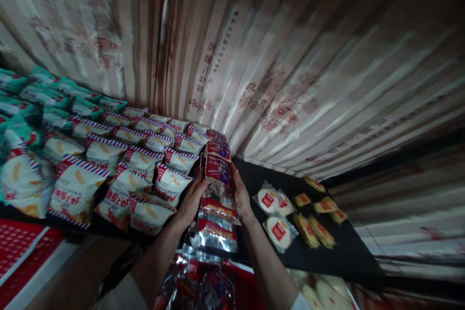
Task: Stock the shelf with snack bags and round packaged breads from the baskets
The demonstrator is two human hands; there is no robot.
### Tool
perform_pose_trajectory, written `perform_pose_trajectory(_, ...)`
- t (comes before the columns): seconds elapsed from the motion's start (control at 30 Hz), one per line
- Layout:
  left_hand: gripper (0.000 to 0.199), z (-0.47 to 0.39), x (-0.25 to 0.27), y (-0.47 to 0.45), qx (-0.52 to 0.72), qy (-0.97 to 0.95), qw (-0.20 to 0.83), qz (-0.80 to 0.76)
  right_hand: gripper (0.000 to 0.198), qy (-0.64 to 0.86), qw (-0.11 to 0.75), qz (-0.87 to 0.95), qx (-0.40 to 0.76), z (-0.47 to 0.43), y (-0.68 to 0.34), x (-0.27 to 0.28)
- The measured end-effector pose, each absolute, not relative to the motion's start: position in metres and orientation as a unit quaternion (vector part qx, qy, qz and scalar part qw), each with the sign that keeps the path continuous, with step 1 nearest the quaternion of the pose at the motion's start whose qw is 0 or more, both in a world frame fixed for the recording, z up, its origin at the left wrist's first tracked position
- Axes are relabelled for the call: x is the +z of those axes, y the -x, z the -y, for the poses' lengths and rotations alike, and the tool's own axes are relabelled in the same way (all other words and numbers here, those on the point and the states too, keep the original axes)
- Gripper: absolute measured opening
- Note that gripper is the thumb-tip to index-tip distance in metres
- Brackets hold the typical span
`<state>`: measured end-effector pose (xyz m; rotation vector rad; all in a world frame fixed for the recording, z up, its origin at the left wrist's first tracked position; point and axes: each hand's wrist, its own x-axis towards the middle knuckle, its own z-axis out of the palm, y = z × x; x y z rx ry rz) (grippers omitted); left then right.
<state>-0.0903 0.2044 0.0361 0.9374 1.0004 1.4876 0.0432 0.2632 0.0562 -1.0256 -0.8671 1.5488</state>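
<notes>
My left hand and my right hand flank a row of red snack packets. Between them is a red and purple snack packet with a see-through lower part. The fingers of both hands are closed against its sides. Behind it, similar red packets continue the row toward the curtain. Nearer to me, a packet with a shiny silver end lies between my forearms. How many packets are in my hands is hard to make out.
White bags with striped edges fill the black table's left side, with green bags beyond. Right are round white packaged items and small yellow packets. A red crate holds packets below. A printed curtain borders the table.
</notes>
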Motion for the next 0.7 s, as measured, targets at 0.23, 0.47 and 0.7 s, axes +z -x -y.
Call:
perform_pose_trajectory(0.23, 0.051, -0.204, 0.035, 0.091, 0.616, -0.379, 0.544, -0.426, 0.054, 0.414, 0.528, 0.361, 0.647, -0.265, -0.042, 0.053)
perform_pose_trajectory(0.47, 0.054, -0.201, 0.034, 0.090, 0.621, -0.349, 0.558, -0.426, 0.055, 0.405, 0.540, 0.362, 0.643, -0.263, -0.043, 0.055)
perform_pose_trajectory(0.7, 0.055, -0.203, 0.028, 0.088, 0.629, -0.343, 0.560, -0.415, 0.051, 0.392, 0.538, 0.375, 0.645, -0.278, -0.043, 0.051)
